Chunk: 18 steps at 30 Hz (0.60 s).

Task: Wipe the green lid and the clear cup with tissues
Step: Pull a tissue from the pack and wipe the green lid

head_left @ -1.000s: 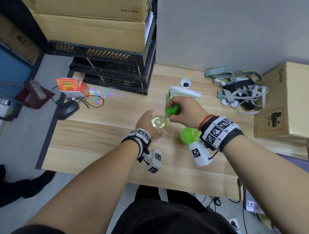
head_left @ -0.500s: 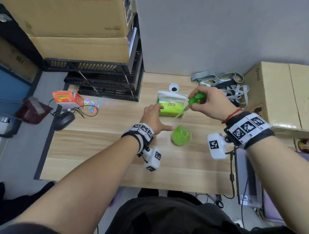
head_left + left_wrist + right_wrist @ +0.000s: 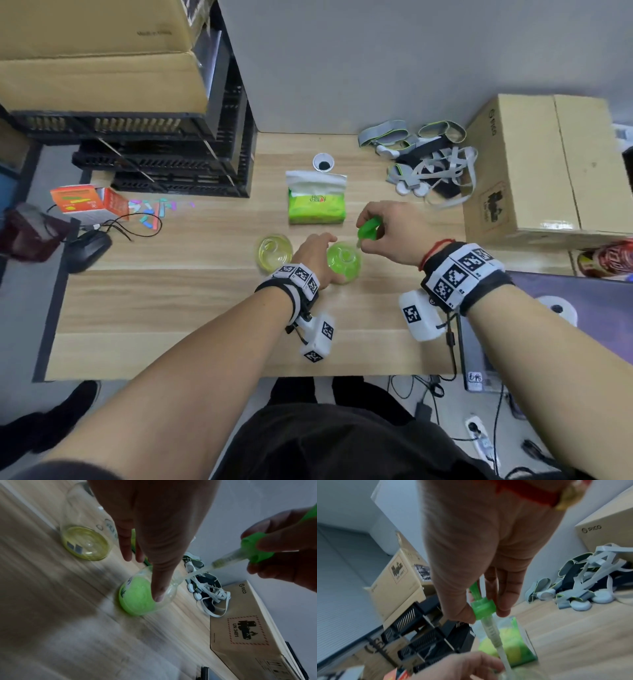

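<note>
My right hand (image 3: 390, 230) pinches the green lid (image 3: 367, 229), a pump cap with a clear tube (image 3: 493, 632) hanging from it. The tube's tip reaches down to the mouth of a round clear bottle with green contents (image 3: 346, 265). My left hand (image 3: 315, 254) holds that bottle on the table, thumb (image 3: 157, 595) against its side. The clear cup (image 3: 275, 251), yellow-tinted at the bottom, stands free just left of my left hand. A green pack of tissues (image 3: 317, 205) lies behind both, a white tissue sticking out.
A large cardboard box (image 3: 548, 171) stands at the right, with a pile of grey straps (image 3: 428, 161) beside it. Black crates (image 3: 171, 164) stand at the back left. An orange carton (image 3: 85, 202) and a mouse (image 3: 87, 250) lie at the left edge. A small white ring (image 3: 323, 162) sits behind the tissues.
My left hand let go of the clear cup and moved right onto the green bottle. My right hand lifted the green lid out of the cup and carried it over the bottle's mouth.
</note>
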Motion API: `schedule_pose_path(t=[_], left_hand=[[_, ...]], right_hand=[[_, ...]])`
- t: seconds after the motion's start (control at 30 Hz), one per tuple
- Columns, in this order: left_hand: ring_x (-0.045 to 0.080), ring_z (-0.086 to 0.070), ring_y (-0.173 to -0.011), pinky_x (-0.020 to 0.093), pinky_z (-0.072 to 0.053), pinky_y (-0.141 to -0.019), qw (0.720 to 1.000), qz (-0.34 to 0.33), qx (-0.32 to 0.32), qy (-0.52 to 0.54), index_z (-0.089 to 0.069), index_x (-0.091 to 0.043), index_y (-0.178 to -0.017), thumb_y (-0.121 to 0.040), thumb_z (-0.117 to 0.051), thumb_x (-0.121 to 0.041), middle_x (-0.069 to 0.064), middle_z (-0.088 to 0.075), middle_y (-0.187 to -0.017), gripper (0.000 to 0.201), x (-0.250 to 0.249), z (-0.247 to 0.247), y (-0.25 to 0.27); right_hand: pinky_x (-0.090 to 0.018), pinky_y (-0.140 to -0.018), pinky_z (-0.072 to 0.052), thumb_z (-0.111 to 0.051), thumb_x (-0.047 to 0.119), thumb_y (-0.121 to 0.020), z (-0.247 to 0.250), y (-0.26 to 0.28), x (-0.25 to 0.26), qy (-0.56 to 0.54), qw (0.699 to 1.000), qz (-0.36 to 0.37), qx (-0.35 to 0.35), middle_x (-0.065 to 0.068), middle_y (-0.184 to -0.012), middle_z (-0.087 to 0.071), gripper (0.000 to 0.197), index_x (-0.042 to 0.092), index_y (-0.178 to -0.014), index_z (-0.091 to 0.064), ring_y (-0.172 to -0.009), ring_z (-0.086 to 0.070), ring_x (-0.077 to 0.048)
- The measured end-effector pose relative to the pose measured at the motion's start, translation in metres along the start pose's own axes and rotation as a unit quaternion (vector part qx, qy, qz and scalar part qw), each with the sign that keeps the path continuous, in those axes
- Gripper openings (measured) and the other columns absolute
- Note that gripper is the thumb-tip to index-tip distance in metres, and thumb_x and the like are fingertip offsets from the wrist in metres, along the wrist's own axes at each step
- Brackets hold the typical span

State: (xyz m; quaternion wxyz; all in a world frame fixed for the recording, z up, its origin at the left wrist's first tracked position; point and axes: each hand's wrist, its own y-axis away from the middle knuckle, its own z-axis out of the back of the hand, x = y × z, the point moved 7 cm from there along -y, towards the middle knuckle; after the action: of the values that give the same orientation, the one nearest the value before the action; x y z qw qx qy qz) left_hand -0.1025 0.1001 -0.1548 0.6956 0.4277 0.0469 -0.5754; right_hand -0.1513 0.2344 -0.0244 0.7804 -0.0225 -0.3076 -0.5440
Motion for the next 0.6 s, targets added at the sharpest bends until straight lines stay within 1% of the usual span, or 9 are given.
schedule_pose_path(t=[0.07, 0.13, 0.2, 0.27, 0.37, 0.43, 0.5, 0.6], left_hand=[[0.020, -0.054, -0.119, 0.033, -0.045, -0.097, 1.000, 0.014, -0.006, 0.012, -0.042, -0.026, -0.137, -0.057, -0.091, -0.034, 0.002, -0.049, -0.134, 0.095, 0.004, -0.007, -0.001], [0.022, -0.052, -0.123, 0.033, -0.043, -0.100, 1.000, 0.021, -0.008, 0.020, -0.040, -0.023, -0.140, -0.057, -0.091, -0.036, 0.004, -0.047, -0.138, 0.098, 0.007, -0.012, -0.002], [0.024, -0.049, -0.126, 0.032, -0.039, -0.101, 0.999, 0.020, -0.012, 0.030, -0.041, -0.020, -0.141, -0.057, -0.091, -0.036, 0.006, -0.048, -0.138, 0.099, 0.010, -0.016, -0.003], [0.025, -0.048, -0.126, 0.031, -0.038, -0.102, 0.999, 0.020, -0.021, 0.040, -0.041, -0.018, -0.141, -0.056, -0.091, -0.036, 0.007, -0.049, -0.138, 0.100, 0.012, -0.020, -0.003], [0.025, -0.051, -0.123, 0.031, -0.039, -0.099, 0.998, 0.021, -0.037, 0.052, -0.044, -0.017, -0.137, -0.055, -0.091, -0.036, 0.006, -0.052, -0.135, 0.097, 0.014, -0.023, -0.004], [0.024, -0.053, -0.121, 0.031, -0.041, -0.098, 0.997, 0.020, -0.047, 0.064, -0.046, -0.018, -0.136, -0.055, -0.091, -0.036, 0.004, -0.054, -0.134, 0.094, 0.014, -0.024, -0.004], [0.022, -0.054, -0.120, 0.031, -0.043, -0.097, 0.996, 0.021, -0.054, 0.072, -0.047, -0.019, -0.134, -0.056, -0.090, -0.037, 0.001, -0.055, -0.133, 0.092, 0.014, -0.024, -0.004], [0.021, -0.055, -0.117, 0.032, -0.045, -0.095, 0.996, 0.022, -0.059, 0.070, -0.049, -0.021, -0.130, -0.055, -0.090, -0.039, 0.000, -0.056, -0.129, 0.088, 0.012, -0.023, -0.005]], right_hand=[[-0.027, -0.072, -0.047, -0.076, 0.022, -0.068, -0.019, -0.002, -0.003, 0.011, 1.000, 0.012, 0.017, -0.003, -0.088, -0.066, 0.030, 0.016, -0.096, -0.068, -0.073, -0.054, -0.016], [-0.030, -0.075, -0.049, -0.075, 0.021, -0.070, -0.037, -0.003, -0.006, 0.021, 0.999, 0.018, 0.036, -0.005, -0.093, -0.067, 0.032, 0.015, -0.100, -0.067, -0.078, -0.057, -0.019], [-0.033, -0.077, -0.051, -0.075, 0.020, -0.071, -0.055, -0.004, -0.009, 0.041, 0.997, 0.028, 0.057, -0.006, -0.095, -0.067, 0.033, 0.015, -0.103, -0.066, -0.084, -0.062, -0.023], [-0.036, -0.077, -0.051, -0.074, 0.017, -0.071, -0.070, -0.005, -0.010, 0.061, 0.995, 0.045, 0.071, -0.006, -0.096, -0.067, 0.035, 0.015, -0.105, -0.065, -0.086, -0.064, -0.027], [-0.036, -0.076, -0.050, -0.074, 0.009, -0.069, -0.081, -0.007, -0.010, 0.085, 0.992, 0.061, 0.073, -0.009, -0.100, -0.067, 0.039, 0.012, -0.107, -0.065, -0.088, -0.065, -0.030], [-0.038, -0.074, -0.050, -0.073, 0.005, -0.070, -0.084, -0.009, -0.009, 0.099, 0.990, 0.071, 0.071, -0.011, -0.100, -0.066, 0.037, 0.009, -0.105, -0.066, -0.086, -0.065, -0.033], [-0.040, -0.073, -0.052, -0.072, 0.003, -0.071, -0.085, -0.011, -0.007, 0.112, 0.988, 0.078, 0.073, -0.013, -0.101, -0.064, 0.034, 0.008, -0.105, -0.069, -0.084, -0.065, -0.035], [-0.040, -0.074, -0.050, -0.067, -0.002, -0.076, -0.083, -0.012, -0.003, 0.131, 0.983, 0.086, 0.096, -0.013, -0.105, -0.060, 0.038, 0.007, -0.112, -0.068, -0.085, -0.064, -0.035]])
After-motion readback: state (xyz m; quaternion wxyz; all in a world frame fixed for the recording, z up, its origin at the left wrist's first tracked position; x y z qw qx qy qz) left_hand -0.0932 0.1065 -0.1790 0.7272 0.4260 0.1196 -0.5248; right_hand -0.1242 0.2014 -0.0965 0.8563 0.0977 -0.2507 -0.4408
